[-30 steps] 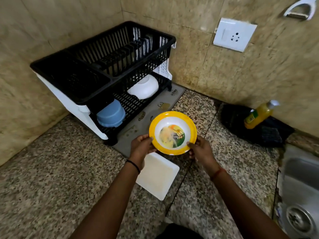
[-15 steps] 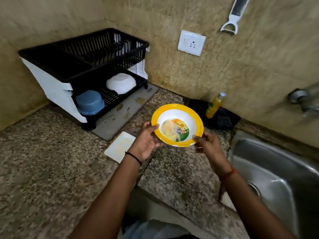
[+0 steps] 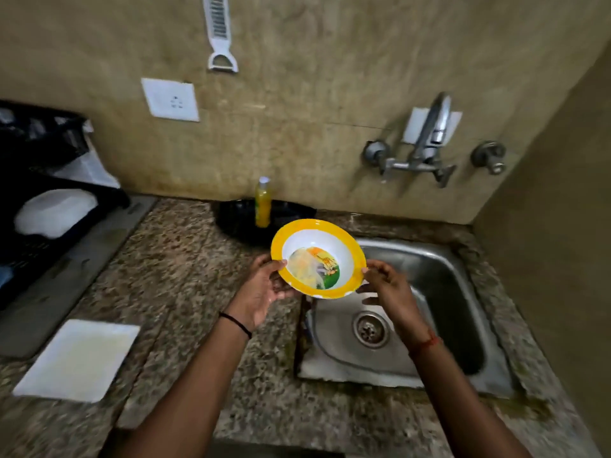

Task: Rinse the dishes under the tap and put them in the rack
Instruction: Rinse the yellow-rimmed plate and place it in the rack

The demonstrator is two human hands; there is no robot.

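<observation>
A yellow-rimmed bowl (image 3: 318, 258) with a coloured picture inside is held up over the left edge of the steel sink (image 3: 439, 269). My left hand (image 3: 263, 289) grips its left rim and my right hand (image 3: 386, 285) pinches its right rim. The tap (image 3: 429, 133) sticks out of the wall above the sink; no water shows. The black dish rack (image 3: 43, 180) stands at the far left, with a white bowl (image 3: 54, 211) upside down on its lower shelf. A white square plate (image 3: 79, 358) lies on the counter at lower left.
A yellow bottle (image 3: 263, 203) stands on a black tray (image 3: 291, 213) against the wall behind the bowl. A grey drip mat (image 3: 66, 276) lies under the rack. A peeler (image 3: 220, 34) hangs on the wall above a socket (image 3: 171, 100). The sink drain (image 3: 369, 329) is uncovered.
Both hands have carried the bowl rightward from in front of the rack to the sink's edge. The view has swung right, so the tap and whole sink now show.
</observation>
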